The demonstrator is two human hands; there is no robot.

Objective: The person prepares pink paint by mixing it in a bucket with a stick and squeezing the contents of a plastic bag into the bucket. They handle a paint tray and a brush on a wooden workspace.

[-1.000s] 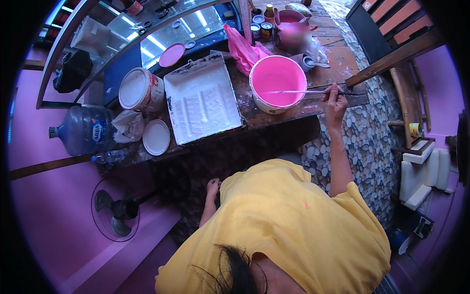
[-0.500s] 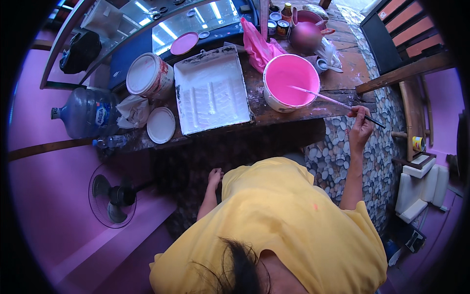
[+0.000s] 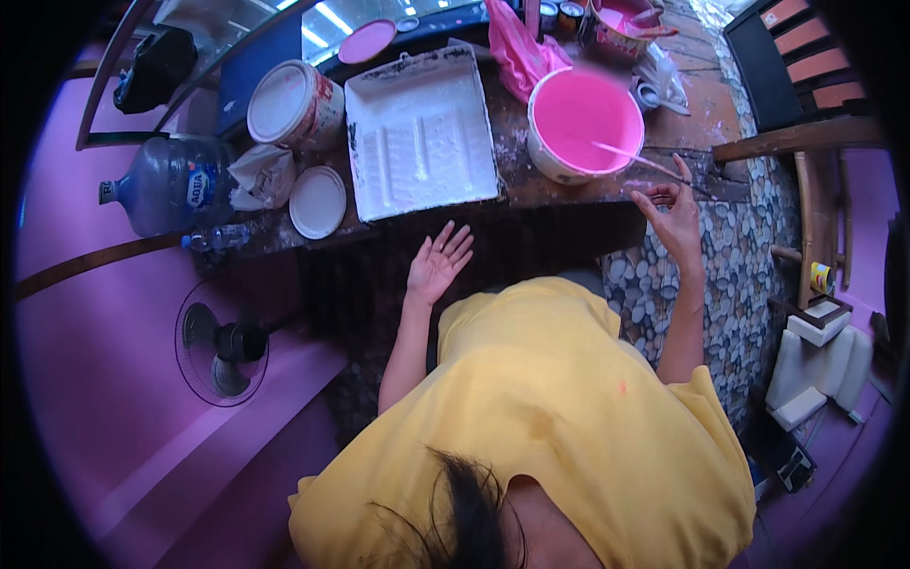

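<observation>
A white bucket [image 3: 561, 169] of pink paint stands at the table's front edge. A thin, pink-smeared stick [image 3: 645, 161] with a dark end slants from inside it out over the rim. Beside that dark end is my right hand [image 3: 675, 220], thumb and fingers spread; the raised index finger overlaps the stick, and whether they touch I cannot tell. My left hand [image 3: 441, 264] is held palm up, its fingers stretched out and nothing in it. It hovers just below a white-coated paint roller tray [image 3: 417, 133] on the table.
Left of the tray are a lidded paint pail [image 3: 296, 104], a white round lid [image 3: 318, 202] and a large blue water bottle [image 3: 175, 190]. A pink plastic bag [image 3: 517, 52] and a pot [image 3: 616, 33] lie behind the bucket. A fan [image 3: 223, 341] stands at left.
My left hand has risen toward the tray and opened, palm up. The right hand has let go of the stick, its fingers now apart; the stick rests in the bucket. The view has shifted slightly.
</observation>
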